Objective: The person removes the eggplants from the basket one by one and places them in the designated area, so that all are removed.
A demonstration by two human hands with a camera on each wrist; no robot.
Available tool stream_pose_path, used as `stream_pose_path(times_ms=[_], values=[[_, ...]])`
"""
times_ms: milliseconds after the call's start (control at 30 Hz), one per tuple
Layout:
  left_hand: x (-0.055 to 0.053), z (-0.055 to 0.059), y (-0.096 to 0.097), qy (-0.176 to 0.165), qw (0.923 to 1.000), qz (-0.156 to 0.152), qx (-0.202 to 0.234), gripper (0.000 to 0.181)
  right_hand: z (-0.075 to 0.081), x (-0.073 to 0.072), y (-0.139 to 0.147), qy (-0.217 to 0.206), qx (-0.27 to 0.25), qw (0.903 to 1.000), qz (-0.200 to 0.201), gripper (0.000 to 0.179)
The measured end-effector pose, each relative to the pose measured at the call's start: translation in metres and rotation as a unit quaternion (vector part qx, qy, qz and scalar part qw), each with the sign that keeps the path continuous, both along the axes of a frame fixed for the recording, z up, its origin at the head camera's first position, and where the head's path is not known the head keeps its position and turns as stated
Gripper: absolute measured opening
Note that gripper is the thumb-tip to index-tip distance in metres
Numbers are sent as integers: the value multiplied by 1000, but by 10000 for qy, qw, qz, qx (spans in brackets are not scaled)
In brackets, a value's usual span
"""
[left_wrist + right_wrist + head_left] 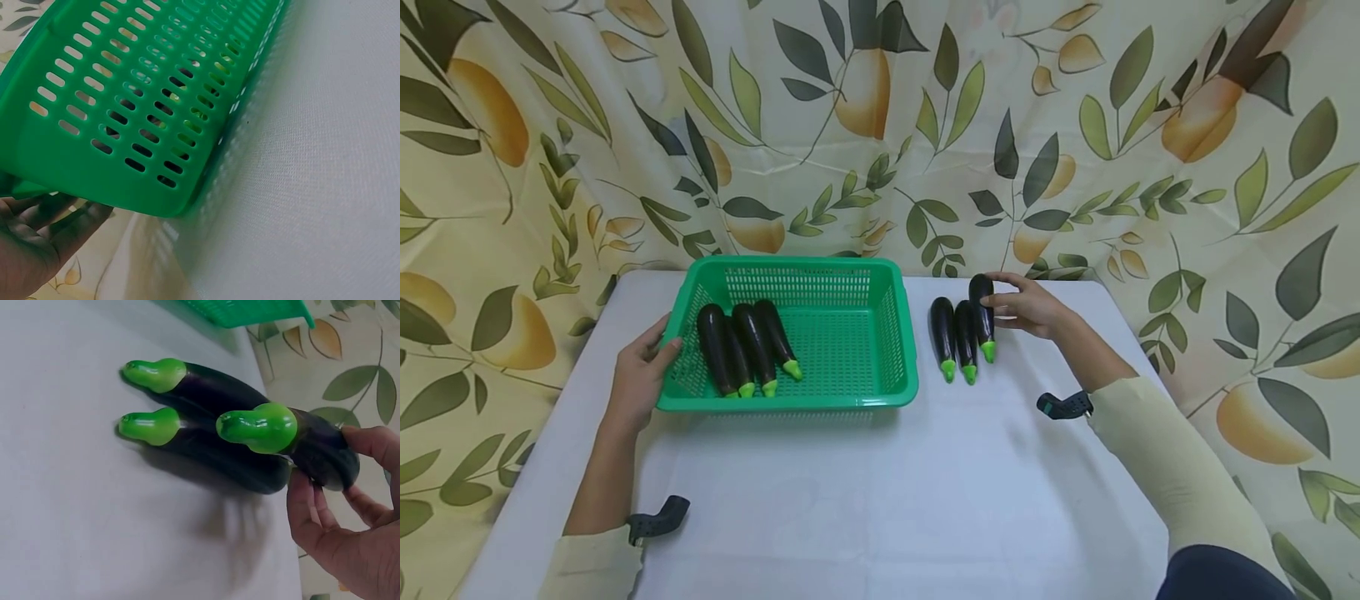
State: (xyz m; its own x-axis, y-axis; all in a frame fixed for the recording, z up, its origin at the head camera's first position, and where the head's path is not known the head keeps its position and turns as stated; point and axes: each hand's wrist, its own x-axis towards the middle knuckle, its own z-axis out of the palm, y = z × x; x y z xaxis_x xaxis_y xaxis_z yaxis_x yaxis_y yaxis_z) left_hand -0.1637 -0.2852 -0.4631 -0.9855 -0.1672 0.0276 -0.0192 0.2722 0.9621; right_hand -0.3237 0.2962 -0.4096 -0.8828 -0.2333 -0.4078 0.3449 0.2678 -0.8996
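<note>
My left hand [634, 379] grips the left rim of a green plastic basket [790, 403], thumb on the rim; in the left wrist view its fingers [78, 231] reach beneath the edge. Several dark purple eggplants with bright green stems, one of them the rightmost eggplant [772, 329], lie side by side in the basket's left half. To the right of the basket, my right hand [1033, 308] holds an eggplant [319, 447] by its rounded end, stem toward me. Beside it lie two more eggplants [942, 329] [219, 459] on the table.
A white cloth covers the table [865, 492]. Behind it hangs a curtain [865, 183] printed with fruit and leaves. A dark device is strapped to each wrist.
</note>
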Motion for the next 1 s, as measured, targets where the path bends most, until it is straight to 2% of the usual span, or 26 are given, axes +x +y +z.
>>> stream_pose_path(times_ms=[333,567,733,1000], values=[[1,1,1,-58,10000,11,-17,57,-14,2,14,-46,319,9994,-123,83],[2,2,1,-98,9999,13,-47,57,-25,5,22,-283,496,9979,-302,83],[2,2,1,-124,9999,19,-107,57,-32,7,24,-333,620,9973,-189,84],[1,2,1,-140,9998,34,-166,56,-35,6,19,-273,935,9952,-117,85]])
